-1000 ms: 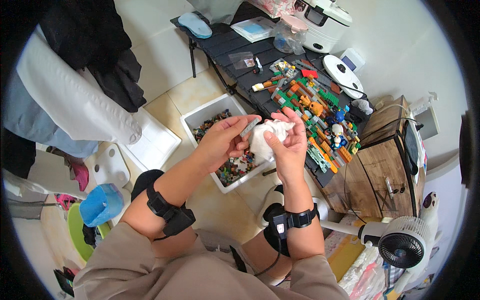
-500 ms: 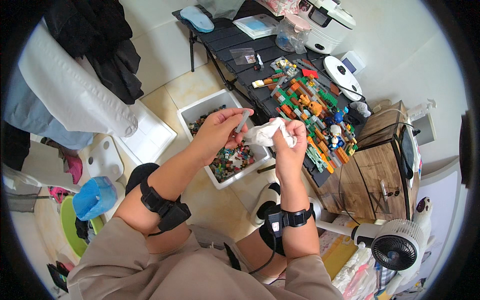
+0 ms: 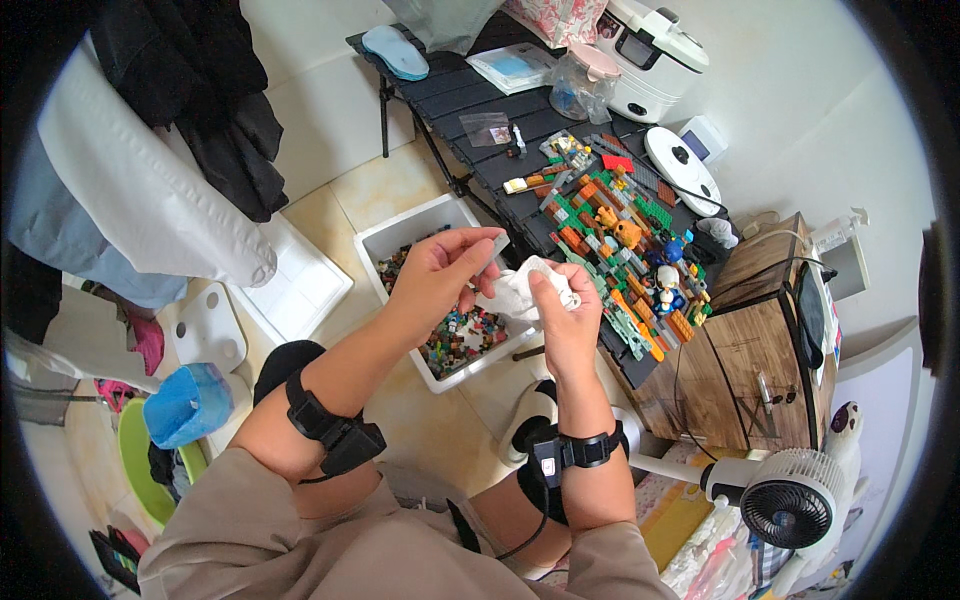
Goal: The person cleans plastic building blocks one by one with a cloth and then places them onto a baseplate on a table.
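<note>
Fingers of the left hand (image 3: 435, 285) pinch a gray piece (image 3: 501, 243), seemingly leaving its end exposed; the right hand (image 3: 568, 328) clamps white cloth (image 3: 515, 297).

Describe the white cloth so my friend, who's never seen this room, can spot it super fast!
Start at the white tub of toy bricks on the floor by the dark slatted table. By its right edge in the picture, the right hand pinches the white cloth. It's soft and crumpled, unlike the thin grey piece in the left hand.
</note>
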Available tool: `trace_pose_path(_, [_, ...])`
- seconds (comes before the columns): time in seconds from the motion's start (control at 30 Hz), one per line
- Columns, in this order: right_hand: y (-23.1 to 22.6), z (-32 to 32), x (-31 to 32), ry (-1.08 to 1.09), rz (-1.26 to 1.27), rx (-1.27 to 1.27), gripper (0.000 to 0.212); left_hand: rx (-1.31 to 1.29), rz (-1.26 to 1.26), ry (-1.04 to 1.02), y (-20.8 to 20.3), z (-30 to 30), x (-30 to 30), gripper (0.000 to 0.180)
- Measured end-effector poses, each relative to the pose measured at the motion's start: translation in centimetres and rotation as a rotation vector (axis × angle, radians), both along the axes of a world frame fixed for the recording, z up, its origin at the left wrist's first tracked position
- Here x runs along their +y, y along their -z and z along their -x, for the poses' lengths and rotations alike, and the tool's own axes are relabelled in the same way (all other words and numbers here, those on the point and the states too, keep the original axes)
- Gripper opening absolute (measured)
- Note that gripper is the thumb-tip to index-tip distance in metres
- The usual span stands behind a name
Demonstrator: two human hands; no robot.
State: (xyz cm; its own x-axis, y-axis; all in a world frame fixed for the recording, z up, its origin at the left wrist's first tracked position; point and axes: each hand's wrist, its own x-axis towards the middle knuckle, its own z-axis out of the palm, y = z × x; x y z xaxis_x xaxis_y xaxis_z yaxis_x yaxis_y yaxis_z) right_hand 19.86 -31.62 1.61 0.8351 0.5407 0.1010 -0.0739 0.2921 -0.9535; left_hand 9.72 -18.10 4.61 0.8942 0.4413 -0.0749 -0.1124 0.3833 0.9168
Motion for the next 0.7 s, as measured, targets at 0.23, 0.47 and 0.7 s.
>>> trace_pose_path(0.23, [-1.6,-0.2,-0.6,-0.069,0.017,0.004,0.022,0.043,-0.073,0.029,1.2,-0.4,-0.2,0.027])
trace_pose_path(0.47, [-1.6,-0.2,-0.8,-0.119,0.064,-0.067,0.015,0.107,-0.315,0.072,0.8,-0.5,-1.1,0.021])
trace_pose_path(0.7, [-1.4,-0.2,-1.3,-0.094,0.137,-0.061,0.014,-0.064,-0.361,0.087,1.7,-0.5,-0.9,0.018])
